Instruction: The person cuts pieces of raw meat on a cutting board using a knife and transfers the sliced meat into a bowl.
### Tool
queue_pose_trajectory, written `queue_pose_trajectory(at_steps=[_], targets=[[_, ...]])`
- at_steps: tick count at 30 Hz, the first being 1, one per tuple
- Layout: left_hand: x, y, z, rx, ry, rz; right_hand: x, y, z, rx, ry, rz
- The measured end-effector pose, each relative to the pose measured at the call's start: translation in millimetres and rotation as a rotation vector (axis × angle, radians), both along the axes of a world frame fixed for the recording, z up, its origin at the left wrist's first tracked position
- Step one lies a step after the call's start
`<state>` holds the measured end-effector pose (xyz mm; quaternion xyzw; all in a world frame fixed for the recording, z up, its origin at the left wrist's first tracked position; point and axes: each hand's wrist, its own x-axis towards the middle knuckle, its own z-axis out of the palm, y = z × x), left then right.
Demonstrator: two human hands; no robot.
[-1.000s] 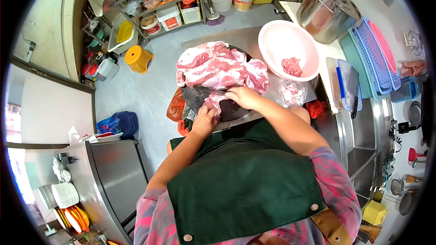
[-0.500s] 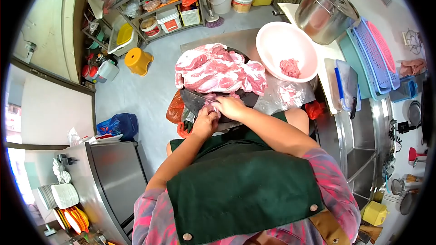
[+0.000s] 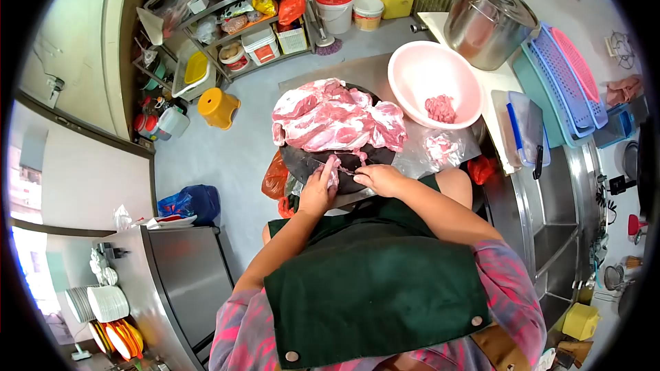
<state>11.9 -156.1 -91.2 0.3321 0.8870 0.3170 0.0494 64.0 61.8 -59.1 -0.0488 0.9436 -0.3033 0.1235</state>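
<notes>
A large slab of raw pink-and-white meat [image 3: 337,117] lies on a dark round chopping board [image 3: 295,159]. At the board's near edge, my left hand [image 3: 320,189] has its fingers closed on a small piece of meat [image 3: 334,172]. My right hand [image 3: 380,179] is just to its right, closed around a knife whose dark blade is hard to make out against the board. A small scrap of meat [image 3: 360,156] lies between the slab and my hands.
A pink basin [image 3: 412,82] with minced-looking meat [image 3: 440,108] stands at the right. Beside it, pale trimmings [image 3: 441,148] rest on clear plastic. Farther right are a lidded steel pot [image 3: 485,24] and a plastic box [image 3: 526,127]. A yellow stool [image 3: 218,108] stands left.
My right hand has moved right and nearer to me, apart from my left hand. The knife blade has left its place in front of the slab. The whole view has shifted slightly.
</notes>
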Motion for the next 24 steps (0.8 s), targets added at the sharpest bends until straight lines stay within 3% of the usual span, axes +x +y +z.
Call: queue_pose_trajectory(at_steps=[2, 5, 8, 10, 12, 15, 20, 24], targets=[[-2.2, 1.2, -0.7, 0.005, 0.01, -0.003, 3.0, -1.2, 17.4, 0.094, 0.167, 0.007], [-3.3, 4.6, -5.1, -0.004, 0.033, 0.019, 22.4, -19.7, 140.6, -0.573, 0.398, -0.036], [-1.1, 4.6, -3.6, -0.005, 0.044, 0.026, 67.2, -23.4, 238.6, -0.916, 0.756, 0.366], [-2.6, 4.7, -5.0, -0.06, -0.005, 0.018, 83.7, -24.8, 282.8, -1.072, 0.8, 0.69], [-2.9, 6.3, -2.5, -0.061, -0.01, 0.009, 96.4, -31.9, 303.9, -1.173, 0.805, 0.889], [-1.4, 2.6, -7.7, -0.045, -0.016, 0.005, 103.7, -41.9, 314.1, -1.225, 0.945, 0.802], [-0.7, 4.5, -5.2, -0.077, -0.048, 0.026, 113.8, -27.6, 312.4, -1.197, 0.61, 0.978], [-1.1, 3.8, -4.7, -0.058, -0.054, 0.027, 116.0, -32.7, 317.3, -1.273, 0.613, 1.005]])
